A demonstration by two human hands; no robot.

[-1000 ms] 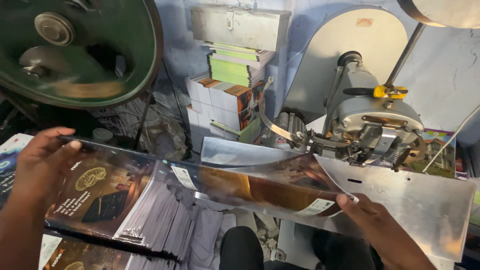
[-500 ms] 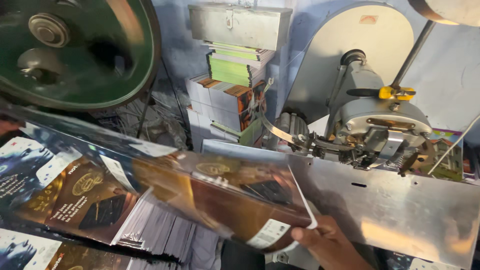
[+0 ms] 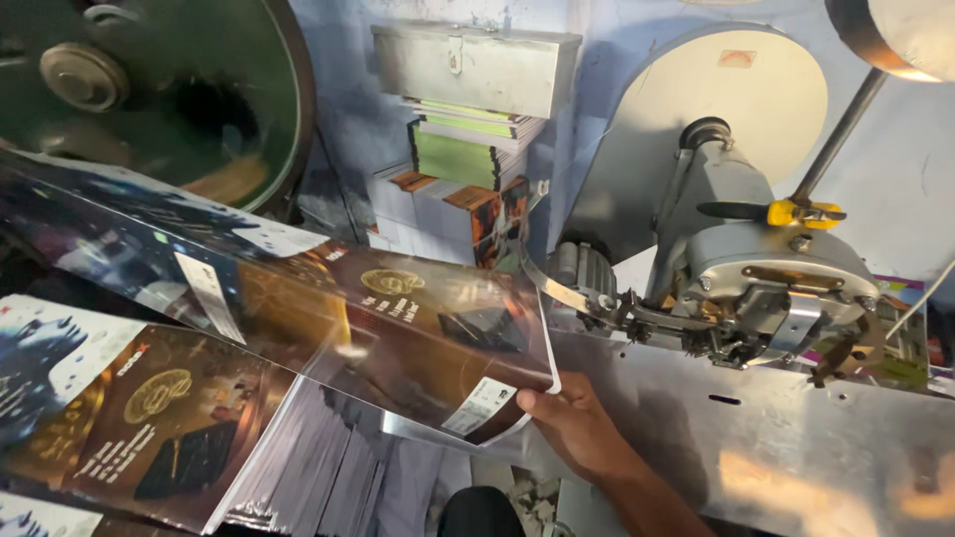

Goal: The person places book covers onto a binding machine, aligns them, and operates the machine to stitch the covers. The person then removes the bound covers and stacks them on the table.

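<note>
Glossy dark-brown printed cover sheet with gold emblems (image 3: 298, 298), long and bowed, spans from the left edge across to centre frame, lifted above the stack. Far left: large dark-green flywheel (image 3: 149, 89) behind it. Below the lifted sheet, a stack of identical printed covers (image 3: 159, 428), fanned white edges showing along its right side.

Left hand: not in view; the sheet's left end runs out of frame, so how it is held there cannot be told.

Centre back: piles of green and orange-spined booklets (image 3: 463, 179) under a grey metal box (image 3: 473, 65) on the wall.

Right hand (image 3: 572, 428): thumb on top, fingers under, pinched shut on the sheet's lower right corner, beside a small white label patch. The sheet's right edge sits just at the left end of the bare steel work table (image 3: 796, 447).

Right: grey stitching-machine head (image 3: 766, 268) with yellow-tipped lever (image 3: 801, 212), pale round guard disc (image 3: 716, 109) behind.

Judgement on handling: the sheet is limp and sagging mid-span; keeping the corner pinch firm and the sheet taut between both ends should stop it creasing. Grip on the margin only, to avoid smudging the gloss.
</note>
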